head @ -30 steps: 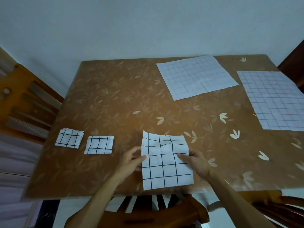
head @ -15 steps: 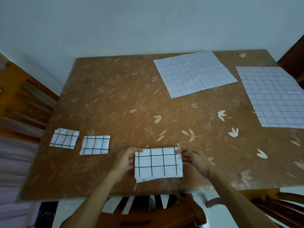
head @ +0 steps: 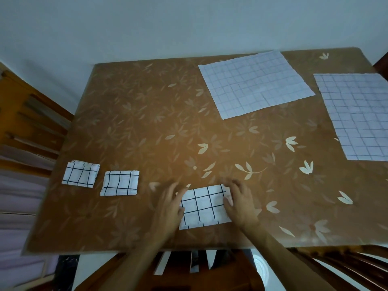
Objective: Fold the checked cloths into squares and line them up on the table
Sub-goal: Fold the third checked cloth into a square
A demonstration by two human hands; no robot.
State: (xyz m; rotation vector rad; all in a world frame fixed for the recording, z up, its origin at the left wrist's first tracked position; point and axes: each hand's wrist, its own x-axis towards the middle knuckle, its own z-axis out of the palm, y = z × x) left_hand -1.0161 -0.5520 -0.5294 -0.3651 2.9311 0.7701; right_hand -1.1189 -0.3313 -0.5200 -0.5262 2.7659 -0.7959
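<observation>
While left hand (head: 169,208) and right hand (head: 240,203) rest fingers-straight on ends of folded cloth (head: 202,207), layers seem uneven at near edge; next fold risks crooked square

The counter (head: 147,122) is covered by a brown sheet printed with pale leaves. Near its front left edge two small white pieces with dark checks are laid side by side, just apart: the leftmost folded square (head: 80,174) and the second folded square (head: 120,183). At the front middle a larger folded cloth (head: 203,206) is laid flat as a rectangle. Toward the far right a spread cloth (head: 255,84) is laid open and slightly turned, and a second spread cloth (head: 357,114) is cut off at the right edge of view.
</observation>
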